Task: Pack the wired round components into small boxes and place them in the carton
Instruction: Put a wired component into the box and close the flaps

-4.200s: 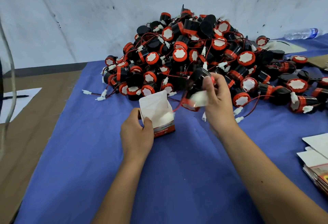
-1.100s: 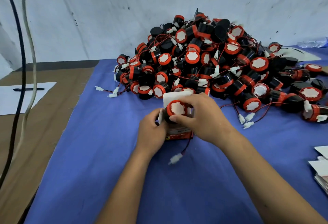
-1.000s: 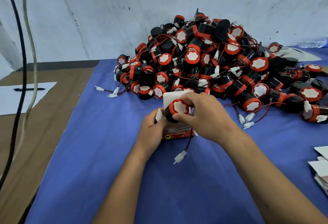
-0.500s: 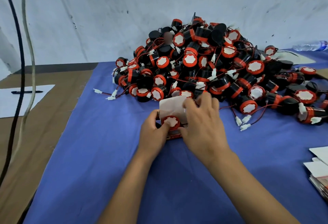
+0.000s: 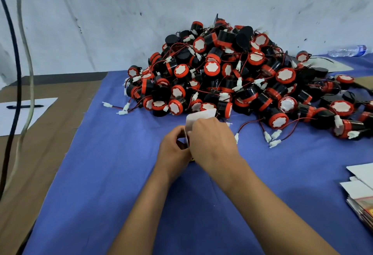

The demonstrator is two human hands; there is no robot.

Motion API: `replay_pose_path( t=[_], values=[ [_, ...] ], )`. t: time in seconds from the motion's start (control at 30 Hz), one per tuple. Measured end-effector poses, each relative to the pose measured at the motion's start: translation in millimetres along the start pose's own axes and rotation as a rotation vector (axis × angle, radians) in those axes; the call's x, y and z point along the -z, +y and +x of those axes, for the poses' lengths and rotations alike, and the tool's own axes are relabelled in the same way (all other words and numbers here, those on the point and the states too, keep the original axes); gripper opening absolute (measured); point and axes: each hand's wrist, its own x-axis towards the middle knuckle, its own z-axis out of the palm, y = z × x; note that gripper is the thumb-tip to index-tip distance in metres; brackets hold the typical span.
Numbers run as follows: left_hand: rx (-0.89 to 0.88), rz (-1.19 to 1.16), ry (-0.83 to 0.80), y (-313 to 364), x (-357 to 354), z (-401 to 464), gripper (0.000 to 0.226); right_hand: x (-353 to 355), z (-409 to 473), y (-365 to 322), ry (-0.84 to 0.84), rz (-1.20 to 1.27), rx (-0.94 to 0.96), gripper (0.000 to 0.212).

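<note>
Trouble comes if our right hand (image 5: 212, 139) and left hand (image 5: 173, 149), both clamped on the small box (image 5: 199, 116), fold its flap onto a trapped wire, leaving it unclosed.

The cloth (image 5: 113, 174) on the table is plain blue-violet. The heaped round components (image 5: 232, 77) are black with orange-red rims and white faces, trailing red and black wires with white plugs. The small box (image 5: 199, 116) shows a white flap. Far left, a white sheet (image 5: 12, 119) lies on brown board (image 5: 50, 133). The wall (image 5: 121, 12) is smudged grey-white.
</note>
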Motion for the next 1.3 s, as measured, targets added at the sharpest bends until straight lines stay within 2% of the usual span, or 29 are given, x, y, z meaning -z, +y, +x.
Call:
replay_pose_path(
  t=[0.03, 0.13, 0.2, 0.27, 0.37, 0.47, 0.53, 0.6, 0.63, 0.73, 0.87, 1.0, 1.13, 1.23, 1.3],
  values=[
    [0.009, 0.013, -0.011, 0, -1, 0, 0.031, -3, 5, 0, 0.0, -0.001, -0.016, 0.012],
    [0.049, 0.008, 0.0, -1, -2, 2, 0.031, -1, 18, 2, -0.017, 0.062, -0.051, 0.016],
    [0.052, 0.0, 0.006, -1, -2, 2, 0.033, 6, 27, 4, -0.057, 0.064, -0.059, 0.009],
    [0.06, 0.028, -0.013, 0, -4, 2, 0.032, 12, 31, 8, -0.09, 0.018, -0.05, 0.015],
    [0.083, 0.071, -0.04, -1, -6, 2, 0.03, 17, 30, 14, -0.121, -0.035, -0.039, 0.037],
    [0.109, 0.055, -0.013, 0, -10, 2, 0.025, 26, 30, 21, -0.205, -0.049, -0.06, 0.032],
    [0.124, 0.038, 0.039, 1, -15, 1, 0.018, 32, 30, 30, -0.3, -0.039, -0.017, 0.026],
    [0.126, 0.038, 0.068, 2, -19, -1, 0.018, 37, 27, 42, -0.323, -0.028, 0.009, 0.017],
    [0.129, 0.035, 0.07, 3, -21, -1, 0.019, 40, 25, 47, -0.28, -0.029, 0.005, 0.019],
    [0.146, 0.01, 0.065, 4, -20, 0, 0.023, 46, 18, 58, -0.01, 0.012, -0.061, 0.028],
    [0.16, -0.041, 0.063, 6, -21, -1, 0.027, 35, 4, 44, 0.215, 0.068, -0.053, 0.019],
    [0.129, -0.066, 0.063, 5, -22, -2, 0.02, 22, -3, 20, 0.169, 0.001, -0.006, 0.028],
    [0.111, -0.059, 0.077, 5, -23, -2, 0.019, 8, -7, 13, 0.131, 0.008, -0.022, 0.023],
    [0.098, -0.093, 0.058, 5, -22, -3, 0.006, 3, -12, 14, 0.136, 0.027, -0.02, 0.02],
    [0.123, -0.192, 0.038, 9, -23, -5, 0.017, 1, -15, 16, 0.139, 0.045, 0.0, 0.02]
  ],
)
